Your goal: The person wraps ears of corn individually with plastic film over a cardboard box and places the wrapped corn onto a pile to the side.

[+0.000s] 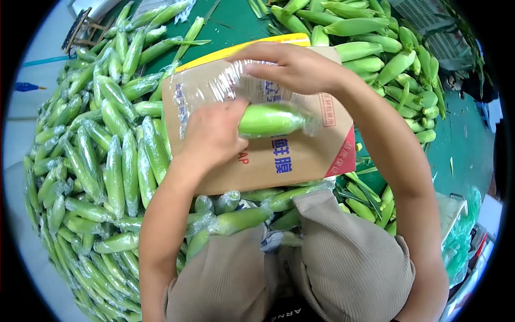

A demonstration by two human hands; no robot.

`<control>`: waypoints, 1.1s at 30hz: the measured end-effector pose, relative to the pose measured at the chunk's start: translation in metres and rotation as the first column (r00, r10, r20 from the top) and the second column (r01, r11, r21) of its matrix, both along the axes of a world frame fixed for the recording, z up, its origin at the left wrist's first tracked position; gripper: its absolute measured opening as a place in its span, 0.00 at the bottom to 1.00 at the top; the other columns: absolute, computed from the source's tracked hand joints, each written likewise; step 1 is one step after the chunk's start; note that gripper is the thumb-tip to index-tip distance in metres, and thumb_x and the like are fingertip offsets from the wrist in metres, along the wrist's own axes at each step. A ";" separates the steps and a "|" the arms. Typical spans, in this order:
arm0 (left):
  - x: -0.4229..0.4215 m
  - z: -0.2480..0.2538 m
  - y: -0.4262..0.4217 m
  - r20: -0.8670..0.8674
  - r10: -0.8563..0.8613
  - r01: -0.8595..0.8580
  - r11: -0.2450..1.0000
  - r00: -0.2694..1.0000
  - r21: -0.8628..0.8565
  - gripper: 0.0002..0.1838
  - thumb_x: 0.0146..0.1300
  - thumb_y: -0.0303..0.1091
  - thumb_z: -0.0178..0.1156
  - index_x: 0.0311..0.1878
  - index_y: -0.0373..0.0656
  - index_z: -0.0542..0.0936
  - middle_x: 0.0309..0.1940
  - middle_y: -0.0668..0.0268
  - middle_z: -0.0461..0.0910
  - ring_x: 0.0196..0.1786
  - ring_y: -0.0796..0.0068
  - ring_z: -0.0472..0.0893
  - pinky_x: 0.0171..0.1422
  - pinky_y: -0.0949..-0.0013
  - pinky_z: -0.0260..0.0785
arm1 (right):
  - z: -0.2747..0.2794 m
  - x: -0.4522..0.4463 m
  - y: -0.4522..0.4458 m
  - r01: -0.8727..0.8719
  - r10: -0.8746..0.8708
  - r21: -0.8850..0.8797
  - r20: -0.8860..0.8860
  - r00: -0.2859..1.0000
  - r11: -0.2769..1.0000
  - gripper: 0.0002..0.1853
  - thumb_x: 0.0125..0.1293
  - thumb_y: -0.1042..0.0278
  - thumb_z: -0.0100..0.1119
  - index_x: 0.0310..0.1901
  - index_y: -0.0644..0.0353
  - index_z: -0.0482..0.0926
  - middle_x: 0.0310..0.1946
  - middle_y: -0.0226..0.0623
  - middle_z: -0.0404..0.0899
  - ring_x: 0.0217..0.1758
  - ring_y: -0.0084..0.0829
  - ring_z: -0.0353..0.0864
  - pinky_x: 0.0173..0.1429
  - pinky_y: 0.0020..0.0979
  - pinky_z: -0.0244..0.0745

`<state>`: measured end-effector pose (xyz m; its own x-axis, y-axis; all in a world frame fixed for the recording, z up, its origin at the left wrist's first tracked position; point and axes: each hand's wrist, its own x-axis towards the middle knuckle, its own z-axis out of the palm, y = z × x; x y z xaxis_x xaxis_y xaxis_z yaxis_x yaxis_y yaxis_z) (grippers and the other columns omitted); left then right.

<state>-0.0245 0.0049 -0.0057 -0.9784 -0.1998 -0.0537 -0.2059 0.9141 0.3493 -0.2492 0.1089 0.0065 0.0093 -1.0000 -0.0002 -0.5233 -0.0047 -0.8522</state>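
Over a printed cardboard box (225,172), my left hand (214,129) is closed round one end of a green corn cob (271,120), which lies sideways with clear film bunched at its right end. Shiny clear film (206,83) stretches across the upper part of the box. My right hand (279,67) is above the cob at the box's far edge, fingers stretched out to the left over the film and nothing visibly held.
Film-wrapped cobs (115,172) are heaped on the left and along the box's near edge. Unwrapped cobs (397,67) are piled at the upper right on the green table (466,139). A white crate (452,214) and green plastic (465,236) are at the lower right.
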 end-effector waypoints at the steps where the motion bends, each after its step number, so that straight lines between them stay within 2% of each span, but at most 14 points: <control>1: 0.000 0.002 0.000 0.100 -0.027 0.022 0.999 0.995 0.050 0.24 0.48 0.33 0.75 0.52 0.45 0.82 0.44 0.59 0.87 0.51 0.54 0.87 0.57 0.50 0.78 | -0.014 0.006 -0.004 -0.017 0.026 -0.069 0.135 0.990 0.997 0.27 0.84 0.49 0.52 0.77 0.49 0.73 0.76 0.42 0.74 0.77 0.39 0.74 0.79 0.36 0.68; 4: -0.006 0.014 0.003 0.277 -0.103 0.038 0.973 0.955 0.229 0.23 0.47 0.40 0.73 0.46 0.41 0.82 0.40 0.49 0.87 0.47 0.44 0.87 0.55 0.47 0.79 | -0.044 0.029 -0.019 -0.208 0.214 0.168 -0.019 0.977 0.964 0.27 0.83 0.50 0.54 0.78 0.48 0.73 0.79 0.45 0.70 0.83 0.48 0.66 0.84 0.42 0.61; 5: -0.005 0.016 0.005 0.343 -0.135 0.020 0.948 0.930 0.317 0.23 0.47 0.41 0.73 0.45 0.40 0.82 0.39 0.48 0.87 0.46 0.43 0.86 0.55 0.46 0.79 | -0.080 0.028 -0.021 -0.298 0.264 -0.082 -0.284 0.922 0.951 0.26 0.83 0.51 0.53 0.75 0.51 0.75 0.78 0.49 0.71 0.83 0.52 0.64 0.85 0.46 0.59; 8: 0.006 0.025 0.020 0.480 -0.258 0.010 0.888 0.839 0.459 0.22 0.48 0.44 0.72 0.43 0.40 0.83 0.38 0.47 0.87 0.45 0.42 0.87 0.53 0.49 0.79 | -0.074 0.037 -0.017 -0.269 0.261 -0.015 -0.203 0.944 0.963 0.24 0.82 0.53 0.55 0.72 0.53 0.78 0.74 0.52 0.74 0.84 0.52 0.63 0.84 0.50 0.58; 11: 0.039 0.016 0.053 0.449 -0.603 -0.029 0.576 0.660 0.817 0.23 0.52 0.44 0.74 0.48 0.41 0.84 0.39 0.50 0.88 0.46 0.49 0.88 0.53 0.53 0.79 | -0.080 0.038 -0.015 -0.284 0.276 -0.004 -0.222 0.935 0.959 0.26 0.83 0.46 0.51 0.74 0.49 0.77 0.77 0.53 0.70 0.85 0.52 0.62 0.85 0.49 0.57; 13: 0.068 0.015 0.082 0.400 -0.743 -0.042 0.450 0.537 0.892 0.28 0.55 0.43 0.75 0.56 0.42 0.81 0.46 0.51 0.88 0.50 0.53 0.87 0.57 0.55 0.78 | -0.079 0.040 -0.011 -0.264 0.248 -0.067 -0.188 0.950 0.962 0.24 0.81 0.49 0.56 0.70 0.52 0.80 0.71 0.54 0.76 0.77 0.54 0.71 0.77 0.48 0.69; 17: 0.101 0.018 0.076 0.362 -0.627 -0.121 0.393 0.690 0.911 0.41 0.53 0.41 0.78 0.70 0.40 0.73 0.52 0.50 0.86 0.55 0.51 0.85 0.65 0.57 0.76 | -0.034 0.071 0.059 -0.152 0.148 -0.166 -0.036 0.988 0.974 0.27 0.78 0.49 0.61 0.67 0.61 0.78 0.65 0.55 0.80 0.68 0.56 0.79 0.72 0.47 0.75; 19: 0.123 0.000 0.078 0.139 -0.511 0.013 0.282 0.848 0.959 0.48 0.52 0.40 0.80 0.75 0.41 0.69 0.55 0.52 0.86 0.57 0.51 0.85 0.68 0.56 0.75 | -0.013 0.100 0.113 -0.355 0.301 0.191 0.262 0.917 0.915 0.45 0.70 0.42 0.69 0.80 0.60 0.65 0.73 0.49 0.75 0.76 0.52 0.74 0.77 0.46 0.70; 21: 0.129 0.024 0.058 0.187 -0.446 0.022 0.422 0.875 0.906 0.49 0.52 0.37 0.79 0.77 0.40 0.68 0.51 0.52 0.86 0.58 0.49 0.85 0.69 0.59 0.75 | -0.013 0.134 0.151 -0.554 0.370 0.337 0.477 0.798 0.761 0.58 0.61 0.39 0.78 0.83 0.63 0.56 0.73 0.55 0.72 0.77 0.54 0.72 0.79 0.44 0.68; 25: 0.154 0.068 0.022 0.120 -0.213 0.102 0.798 0.970 0.594 0.48 0.56 0.32 0.77 0.79 0.41 0.64 0.49 0.54 0.85 0.56 0.55 0.86 0.70 0.62 0.74 | -0.039 0.153 0.161 -0.375 0.070 0.388 0.611 0.789 0.842 0.46 0.62 0.56 0.80 0.77 0.62 0.65 0.67 0.50 0.78 0.73 0.41 0.77 0.76 0.38 0.70; 27: 0.153 0.065 0.029 -0.023 0.442 -0.239 0.526 0.897 0.816 0.42 0.60 0.29 0.73 0.77 0.42 0.65 0.49 0.55 0.85 0.54 0.58 0.87 0.67 0.57 0.77 | -0.030 0.154 0.143 -0.286 -0.028 0.345 0.681 0.732 0.894 0.45 0.62 0.63 0.79 0.77 0.61 0.64 0.67 0.45 0.78 0.72 0.35 0.76 0.76 0.36 0.70; 28: 0.144 0.058 0.037 -0.152 0.710 -0.134 0.330 0.688 0.935 0.39 0.62 0.27 0.72 0.75 0.42 0.65 0.49 0.56 0.85 0.53 0.59 0.87 0.64 0.55 0.79 | -0.020 0.160 0.126 -0.244 -0.071 0.393 0.637 0.768 0.887 0.48 0.60 0.65 0.80 0.78 0.61 0.62 0.68 0.44 0.77 0.73 0.34 0.75 0.77 0.36 0.70; 29: 0.125 0.046 0.052 -0.200 0.922 0.282 0.106 0.332 0.953 0.36 0.64 0.27 0.71 0.73 0.42 0.67 0.49 0.57 0.85 0.52 0.59 0.87 0.61 0.53 0.81 | -0.017 0.176 0.110 -0.155 -0.139 0.348 0.686 0.714 0.925 0.52 0.59 0.62 0.81 0.80 0.61 0.58 0.71 0.46 0.73 0.75 0.35 0.73 0.77 0.37 0.69; 33: 0.127 0.051 0.051 -0.036 0.928 0.167 -0.028 0.371 0.986 0.31 0.66 0.27 0.70 0.70 0.41 0.68 0.47 0.59 0.83 0.49 0.60 0.86 0.55 0.58 0.82 | 0.006 0.196 0.073 -0.165 0.090 0.120 0.472 0.877 0.979 0.59 0.59 0.54 0.83 0.83 0.60 0.53 0.76 0.55 0.66 0.79 0.48 0.70 0.80 0.44 0.66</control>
